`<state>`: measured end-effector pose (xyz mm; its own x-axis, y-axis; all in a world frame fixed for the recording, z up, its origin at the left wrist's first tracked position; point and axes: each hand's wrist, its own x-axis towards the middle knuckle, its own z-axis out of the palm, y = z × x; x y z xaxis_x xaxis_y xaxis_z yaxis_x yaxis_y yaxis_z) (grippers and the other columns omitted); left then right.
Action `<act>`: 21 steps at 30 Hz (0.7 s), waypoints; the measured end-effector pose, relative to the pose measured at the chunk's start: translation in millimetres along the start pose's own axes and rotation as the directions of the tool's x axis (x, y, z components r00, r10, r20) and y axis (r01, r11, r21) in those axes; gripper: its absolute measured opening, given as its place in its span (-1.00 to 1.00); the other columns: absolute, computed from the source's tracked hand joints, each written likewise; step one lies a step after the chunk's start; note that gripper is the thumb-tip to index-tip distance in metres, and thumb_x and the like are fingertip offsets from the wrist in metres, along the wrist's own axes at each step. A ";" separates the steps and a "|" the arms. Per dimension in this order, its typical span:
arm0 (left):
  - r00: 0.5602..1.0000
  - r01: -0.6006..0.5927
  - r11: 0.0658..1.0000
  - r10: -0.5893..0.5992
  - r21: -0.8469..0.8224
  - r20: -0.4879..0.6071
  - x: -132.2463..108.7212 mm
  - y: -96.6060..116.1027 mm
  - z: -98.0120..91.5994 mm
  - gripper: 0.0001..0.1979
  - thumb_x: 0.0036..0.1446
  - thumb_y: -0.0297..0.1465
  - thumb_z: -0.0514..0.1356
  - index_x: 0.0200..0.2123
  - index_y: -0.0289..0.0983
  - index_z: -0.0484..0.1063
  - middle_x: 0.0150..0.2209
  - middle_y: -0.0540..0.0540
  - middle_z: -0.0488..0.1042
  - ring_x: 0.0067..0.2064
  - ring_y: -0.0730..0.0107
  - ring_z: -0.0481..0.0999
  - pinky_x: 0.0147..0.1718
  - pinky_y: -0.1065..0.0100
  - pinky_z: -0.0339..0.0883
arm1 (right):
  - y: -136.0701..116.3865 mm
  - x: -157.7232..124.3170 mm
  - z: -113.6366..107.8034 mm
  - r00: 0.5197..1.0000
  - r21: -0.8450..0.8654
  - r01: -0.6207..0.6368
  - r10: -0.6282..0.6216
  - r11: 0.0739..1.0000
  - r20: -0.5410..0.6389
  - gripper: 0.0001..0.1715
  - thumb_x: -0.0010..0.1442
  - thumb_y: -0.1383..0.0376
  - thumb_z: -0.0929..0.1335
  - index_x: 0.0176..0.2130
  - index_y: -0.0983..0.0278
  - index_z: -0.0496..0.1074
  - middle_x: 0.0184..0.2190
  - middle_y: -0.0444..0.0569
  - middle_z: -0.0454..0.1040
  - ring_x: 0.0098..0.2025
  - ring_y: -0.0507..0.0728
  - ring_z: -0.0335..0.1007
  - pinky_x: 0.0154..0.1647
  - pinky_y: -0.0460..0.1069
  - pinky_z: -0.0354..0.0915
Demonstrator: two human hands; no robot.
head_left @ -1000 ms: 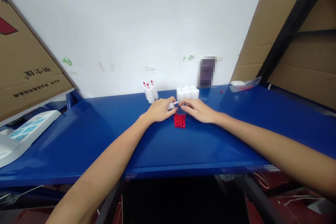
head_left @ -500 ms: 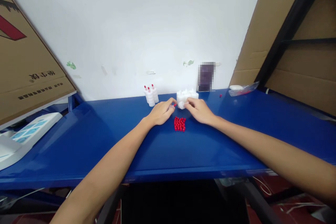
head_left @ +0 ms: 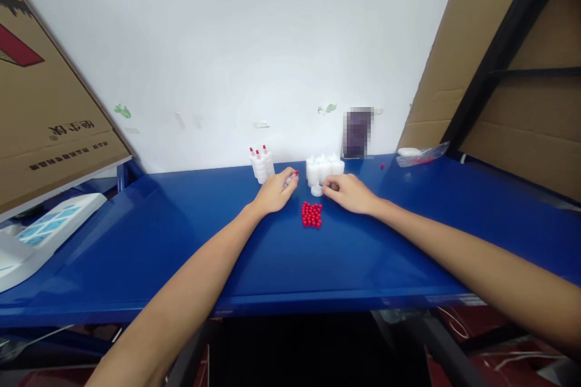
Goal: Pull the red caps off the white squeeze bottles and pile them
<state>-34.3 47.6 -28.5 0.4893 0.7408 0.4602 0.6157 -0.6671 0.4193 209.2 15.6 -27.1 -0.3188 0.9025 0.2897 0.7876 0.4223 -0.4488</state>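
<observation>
Head view, going left to right: a cardboard box (head_left: 54, 94) fills the upper left, and just left of centre on the blue table (head_left: 181, 248) stands a small cluster of white bottles with red tips (head_left: 261, 168), three tips showing. Beside it, the left hand (head_left: 275, 192) is curled closed around a small white bottle (head_left: 288, 181) with a red tip, mostly hidden by the fingers. At the centre lies a compact patch of red caps (head_left: 311, 215), many unused. Behind them stands a group of white bottles with bare nozzles (head_left: 325, 170). In front of that group, the right hand (head_left: 348, 193) has thumb and forefinger drawn together at the edge of a round white piece (head_left: 316, 191), probably a bottle seen end-on. Judging by the tips, only a few bottles are finished; most remain uncapped. Right of centre lies one loose red cap (head_left: 382, 166).
</observation>
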 end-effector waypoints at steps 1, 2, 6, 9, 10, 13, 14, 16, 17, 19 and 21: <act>1.000 0.002 1.000 -0.002 0.031 0.004 -0.4 1.6 -0.2 -0.68 0.41 -0.18 -0.03 -0.05 -0.24 0.41 -0.36 -0.01 0.52 -0.37 0.34 0.48 -0.32 0.33 0.27 | 0.3 0.0 0.1 1.000 0.009 0.002 -0.002 1.000 -0.006 -0.73 0.26 0.18 0.29 -0.40 0.23 0.45 -0.49 -0.10 0.46 -0.44 0.08 0.30 -0.38 -0.02 0.06; 1.000 0.001 0.998 -0.002 0.066 0.011 -0.9 3.7 -0.6 -0.69 0.40 -0.20 -0.01 -0.03 -0.23 0.41 -0.35 -0.02 0.54 -0.37 0.33 0.49 -0.33 0.33 0.27 | 0.3 -0.1 0.1 1.000 0.021 0.004 -0.003 1.000 -0.015 -0.74 0.26 0.19 0.29 -0.40 0.24 0.45 -0.50 -0.11 0.45 -0.44 0.08 0.30 -0.38 -0.02 0.05; 0.999 -0.050 0.978 0.046 0.201 0.027 -2.3 16.9 -4.3 -0.72 0.37 -0.23 0.03 -0.06 -0.24 0.43 -0.35 -0.06 0.57 -0.36 0.28 0.52 -0.35 0.33 0.25 | -4.1 -2.2 -0.9 0.994 0.115 0.062 -0.051 0.991 -0.096 -0.69 0.29 0.16 0.28 -0.40 0.26 0.45 -0.54 -0.12 0.41 -0.47 0.07 0.26 -0.37 -0.02 0.06; 0.991 -0.129 0.963 0.132 0.236 0.004 -2.7 29.8 -8.0 -0.74 0.37 -0.23 0.03 -0.08 -0.25 0.41 -0.29 -0.10 0.59 -0.32 0.28 0.55 -0.34 0.33 0.25 | -11.5 -7.3 -2.7 0.980 0.227 0.165 -0.133 0.960 -0.148 -0.60 0.37 0.08 0.23 -0.34 0.27 0.44 -0.53 -0.14 0.37 -0.47 0.06 0.24 -0.37 -0.03 0.08; 0.986 -0.159 0.956 0.164 0.248 0.003 -2.8 34.0 -8.9 -0.74 0.37 -0.23 0.03 -0.08 -0.25 0.41 -0.27 -0.11 0.59 -0.31 0.27 0.55 -0.35 0.33 0.25 | -14.3 -9.4 -3.2 0.976 0.271 0.194 -0.157 0.943 -0.151 -0.58 0.39 0.05 0.22 -0.29 0.27 0.45 -0.54 -0.16 0.36 -0.47 0.06 0.22 -0.37 -0.03 0.08; 0.971 -0.238 0.924 0.238 0.300 0.037 -3.4 44.5 -10.0 -0.76 0.36 -0.25 0.04 -0.10 -0.26 0.40 -0.23 -0.14 0.60 -0.28 0.27 0.56 -0.35 0.33 0.26 | -21.9 -15.1 -3.4 0.965 0.363 0.256 -0.217 0.896 -0.146 -0.58 0.42 -0.02 0.21 -0.17 0.25 0.40 -0.55 -0.21 0.30 -0.50 0.04 0.17 -0.38 -0.03 0.09; 0.966 -0.256 0.913 0.252 0.318 0.055 -3.8 47.0 -9.7 -0.77 0.35 -0.27 0.04 -0.10 -0.26 0.39 -0.22 -0.14 0.59 -0.28 0.27 0.56 -0.36 0.33 0.26 | -24.1 -16.3 -3.2 0.961 0.371 0.272 -0.232 0.888 -0.150 -0.59 0.42 -0.02 0.22 -0.19 0.24 0.37 -0.54 -0.21 0.29 -0.49 0.04 0.16 -0.38 -0.04 0.09; 0.959 -0.283 0.896 0.269 0.343 0.087 -4.5 49.9 -8.7 -0.80 0.32 -0.30 0.05 -0.12 -0.26 0.39 -0.23 -0.14 0.59 -0.28 0.27 0.55 -0.36 0.33 0.26 | -27.9 -17.7 -2.8 0.954 0.356 0.295 -0.251 0.887 -0.167 -0.62 0.42 -0.01 0.24 -0.26 0.22 0.31 -0.51 -0.20 0.29 -0.47 0.04 0.15 -0.38 -0.04 0.09; 0.956 -0.292 0.890 0.275 0.349 0.099 -4.8 50.5 -8.3 -0.80 0.32 -0.32 0.05 -0.13 -0.27 0.39 -0.23 -0.14 0.58 -0.28 0.28 0.55 -0.37 0.33 0.26 | -29.5 -18.0 -2.8 0.951 0.338 0.303 -0.257 0.891 -0.174 -0.62 0.42 0.00 0.25 -0.30 0.21 0.28 -0.49 -0.19 0.28 -0.46 0.04 0.15 -0.38 -0.03 0.10; 0.951 -0.310 0.884 0.289 0.349 0.112 -5.1 50.5 -7.6 -0.81 0.32 -0.33 0.04 -0.14 -0.27 0.38 -0.23 -0.14 0.58 -0.28 0.29 0.55 -0.36 0.33 0.27 | -31.9 -18.3 -3.6 0.948 0.297 0.307 -0.265 0.904 -0.174 -0.62 0.44 0.04 0.23 -0.35 0.20 0.22 -0.48 -0.17 0.29 -0.44 0.05 0.16 -0.36 -0.03 0.11; 0.945 -0.326 0.877 0.303 0.352 0.121 -4.7 50.0 -7.2 -0.82 0.33 -0.34 0.02 -0.17 -0.27 0.38 -0.23 -0.13 0.56 -0.28 0.31 0.54 -0.35 0.34 0.27 | -33.2 -18.4 -4.9 0.948 0.263 0.311 -0.280 0.913 -0.149 -0.63 0.46 0.07 0.19 -0.35 0.20 0.21 -0.46 -0.14 0.31 -0.42 0.07 0.19 -0.32 -0.01 0.13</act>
<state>-10.3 10.2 -4.0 0.7236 0.5081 0.4672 0.5984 -0.7991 -0.0577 191.5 -15.4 -13.4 -0.4441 0.7248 0.5266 0.4816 0.6888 -0.5418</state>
